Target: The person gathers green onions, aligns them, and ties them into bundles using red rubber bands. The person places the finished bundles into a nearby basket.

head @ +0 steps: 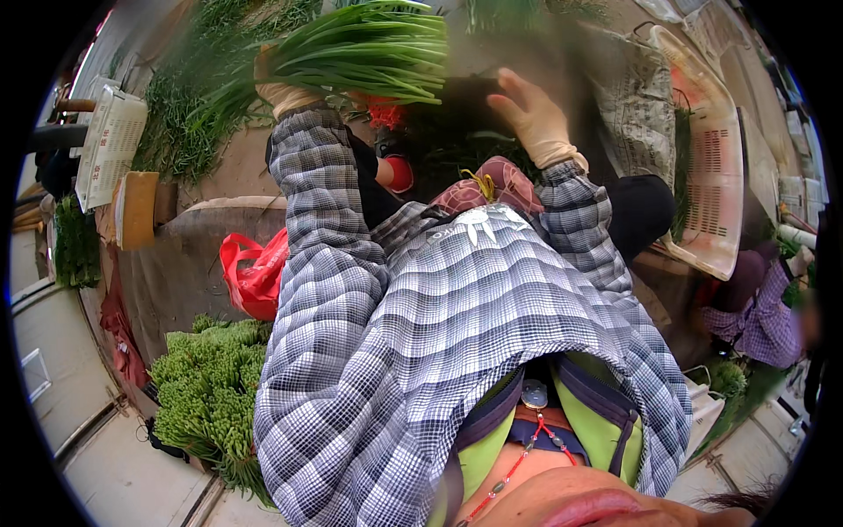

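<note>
My left hand [284, 93], in a thin beige glove, grips a thick bunch of long, chive-like green stalks [362, 53]. The bunch lies nearly level, with its pale cut-looking ends towards the right. Part of the left hand is hidden behind the leaves. Apart from the bunch, my gloved right hand [537, 122] is raised with its fingers spread and nothing in it. Something red and net-like [385, 113] shows just below the stalks. Between my knees lies a dark area with loose green leaves [487, 139], partly blurred.
Loose greens [188, 115] cover the ground ahead left. A woven sack [635, 112] drapes over a white plastic crate [711, 178] at right. Stacked green bunches [207, 388] and a red bag [257, 277] are at left, beyond them another crate [112, 145]. A person [757, 323] is at far right.
</note>
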Available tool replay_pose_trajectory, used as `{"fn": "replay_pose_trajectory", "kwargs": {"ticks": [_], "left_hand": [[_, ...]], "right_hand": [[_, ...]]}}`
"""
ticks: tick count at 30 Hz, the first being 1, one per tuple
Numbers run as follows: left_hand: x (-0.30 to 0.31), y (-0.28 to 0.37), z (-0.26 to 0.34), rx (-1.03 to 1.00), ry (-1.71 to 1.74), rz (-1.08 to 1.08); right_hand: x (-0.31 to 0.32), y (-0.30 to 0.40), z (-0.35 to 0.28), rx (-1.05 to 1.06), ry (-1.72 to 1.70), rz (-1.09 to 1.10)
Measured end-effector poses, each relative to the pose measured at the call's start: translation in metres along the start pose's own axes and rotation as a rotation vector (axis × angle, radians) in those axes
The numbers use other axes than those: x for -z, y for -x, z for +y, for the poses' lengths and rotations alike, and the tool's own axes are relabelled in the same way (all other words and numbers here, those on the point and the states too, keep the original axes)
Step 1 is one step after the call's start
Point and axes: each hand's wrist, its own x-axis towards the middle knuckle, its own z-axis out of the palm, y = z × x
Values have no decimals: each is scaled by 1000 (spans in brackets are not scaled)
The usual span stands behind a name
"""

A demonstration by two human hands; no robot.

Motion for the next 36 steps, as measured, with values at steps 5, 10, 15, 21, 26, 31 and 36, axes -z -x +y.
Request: {"fn": "replay_pose_trajectory", "kwargs": {"ticks": [5,10,15,21,26,31,36], "left_hand": [[-19,8,-21,-160,-156,31],[-15,17,3,25,26,-154],[-17,21,0,105,214,-309],[-54,44,-25,236,317,-669],[-68,33,-67,562,50,-778],[-94,39,-88,739,32,-895],[-100,36,-90,690,254,-1067]], "right_hand": [[-24,-29,-76,-182,-749,124],[22,-24,-48,48,-1010,49],[32,-13,25,1,-533,-233],[19,-19,50,-321,-599,-127],[-5,-29,17,54,-1072,-673],[-56,-39,11,155,-1570,-797],[-19,-13,-21,-165,-1061,-242]]}}
